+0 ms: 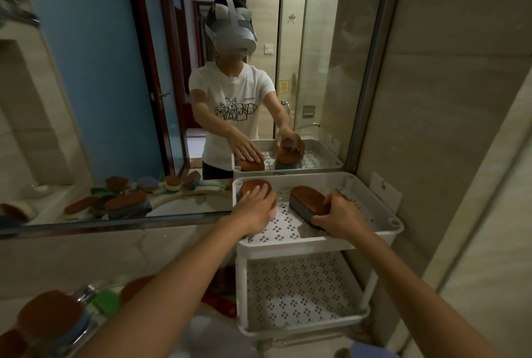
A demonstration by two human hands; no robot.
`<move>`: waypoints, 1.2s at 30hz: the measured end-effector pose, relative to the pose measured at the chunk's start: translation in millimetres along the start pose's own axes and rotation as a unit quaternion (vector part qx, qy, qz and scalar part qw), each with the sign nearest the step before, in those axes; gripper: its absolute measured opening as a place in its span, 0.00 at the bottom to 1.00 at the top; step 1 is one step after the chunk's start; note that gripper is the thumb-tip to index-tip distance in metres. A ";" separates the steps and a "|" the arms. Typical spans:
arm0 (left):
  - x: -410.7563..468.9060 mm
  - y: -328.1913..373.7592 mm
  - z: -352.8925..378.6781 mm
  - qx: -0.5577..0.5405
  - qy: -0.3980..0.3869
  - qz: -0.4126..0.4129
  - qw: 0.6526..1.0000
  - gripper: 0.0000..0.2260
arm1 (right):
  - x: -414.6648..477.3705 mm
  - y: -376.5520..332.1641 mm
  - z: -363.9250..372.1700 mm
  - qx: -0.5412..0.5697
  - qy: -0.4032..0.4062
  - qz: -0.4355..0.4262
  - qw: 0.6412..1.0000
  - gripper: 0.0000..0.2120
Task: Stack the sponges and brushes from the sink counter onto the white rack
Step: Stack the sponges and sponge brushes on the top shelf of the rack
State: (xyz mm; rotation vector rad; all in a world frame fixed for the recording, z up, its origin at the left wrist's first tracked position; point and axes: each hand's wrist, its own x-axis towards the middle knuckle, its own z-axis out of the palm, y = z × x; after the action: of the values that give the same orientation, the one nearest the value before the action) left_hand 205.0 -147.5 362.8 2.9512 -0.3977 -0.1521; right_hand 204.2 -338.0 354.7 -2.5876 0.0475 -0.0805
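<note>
The white rack [296,244] stands right of the sink counter, and both my hands are in its top tray. My left hand [257,207] lies flat with fingers spread on a brown-topped sponge with a pink base [254,186] at the tray's left. My right hand [338,215] grips the near end of a brown-topped sponge with a grey base [305,199], which sits tilted in the tray's middle. More brown-topped sponges [49,318] and a green one [108,303] lie on the counter at the lower left.
A large mirror [144,84] behind the counter reflects me, the rack and the counter's pile of sponges and long-handled brushes. The rack's lower perforated shelf [299,291] holds nothing. A beige wall [446,127] closes in the rack's right side. A chrome tap [86,293] stands among the counter sponges.
</note>
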 end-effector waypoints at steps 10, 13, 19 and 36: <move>3.8 0.7 7.8 -0.047 0.046 -0.016 0.998 0.27 | 12.7 -31.0 15.7 -0.110 0.020 -0.075 0.991 0.24; 3.4 -1.1 7.3 -0.084 0.064 -0.020 0.994 0.28 | 15.8 -40.5 24.4 -0.122 0.026 -0.104 0.987 0.21; 4.6 -1.5 7.4 -0.097 0.079 -0.024 0.992 0.26 | 19.8 -36.1 28.8 -0.168 -0.038 -0.162 0.972 0.30; -69.2 -43.1 -35.0 -0.396 0.328 -0.137 0.847 0.14 | -54.0 -113.5 31.6 0.139 0.106 -0.216 0.961 0.13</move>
State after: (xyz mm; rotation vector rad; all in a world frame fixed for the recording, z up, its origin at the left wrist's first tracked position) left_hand 153.8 -82.8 395.3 2.0333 0.1664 0.5258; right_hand 154.4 -222.2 384.9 -2.2558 -0.4235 -0.4888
